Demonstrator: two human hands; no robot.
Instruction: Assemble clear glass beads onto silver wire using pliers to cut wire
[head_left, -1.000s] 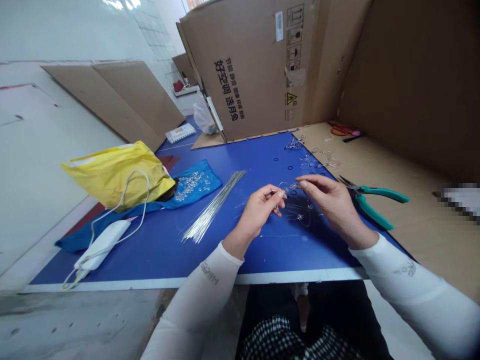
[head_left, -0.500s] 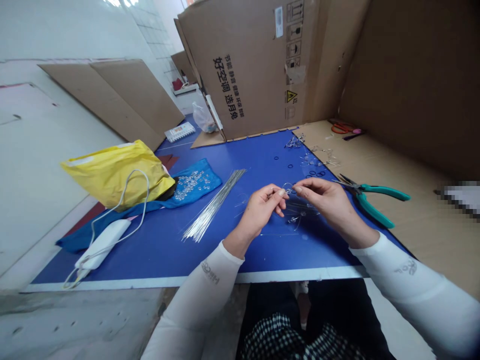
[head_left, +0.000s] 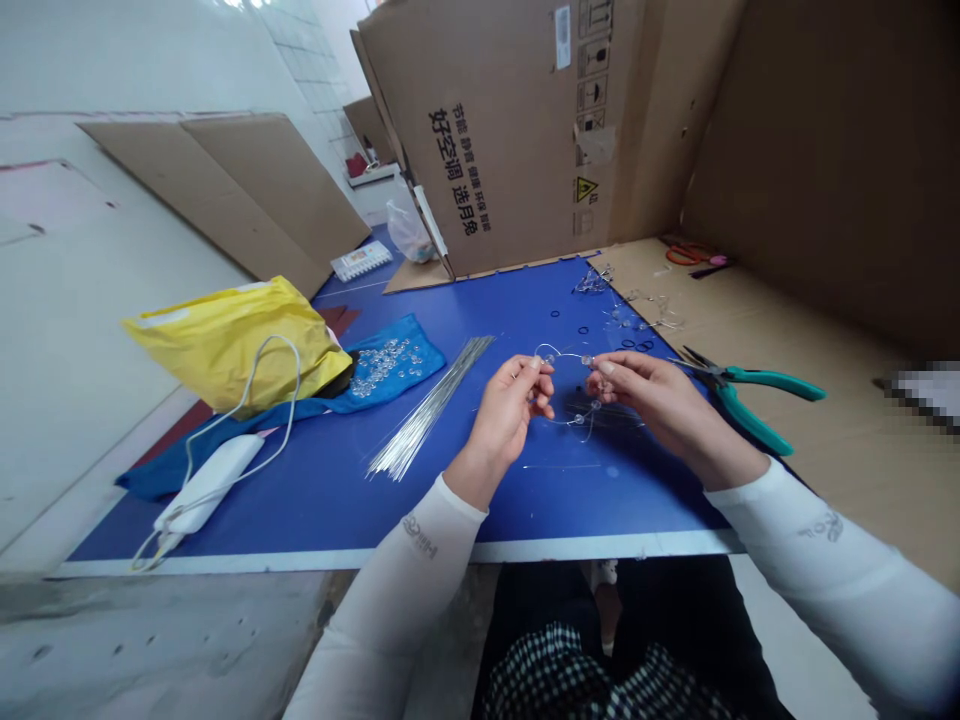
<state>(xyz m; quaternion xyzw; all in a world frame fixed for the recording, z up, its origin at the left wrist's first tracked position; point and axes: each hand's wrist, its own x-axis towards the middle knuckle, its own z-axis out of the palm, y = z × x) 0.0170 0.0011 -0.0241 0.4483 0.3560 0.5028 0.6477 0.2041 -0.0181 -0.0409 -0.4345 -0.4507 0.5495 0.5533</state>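
Observation:
My left hand [head_left: 511,405] and my right hand [head_left: 651,398] hover above the blue table surface [head_left: 450,470], a small gap between them. Both pinch a thin bent wire [head_left: 564,356] with clear beads on it; the wire arches between my fingertips and a beaded end hangs below them. A bundle of straight silver wires [head_left: 427,408] lies left of my left hand. Green-handled pliers [head_left: 742,392] lie just right of my right hand on cardboard.
A blue cloth with several clear beads [head_left: 384,364] and a yellow bag [head_left: 232,340] sit to the left, with a white charger and cable [head_left: 206,482]. Finished wire pieces [head_left: 637,312] and small black rings [head_left: 581,329] lie farther back. Cardboard walls [head_left: 525,130] stand behind; orange scissors [head_left: 690,254] lie at back right.
My hands have drawn slightly apart and the wire between them is bent into a raised arc. The view shifted a little.

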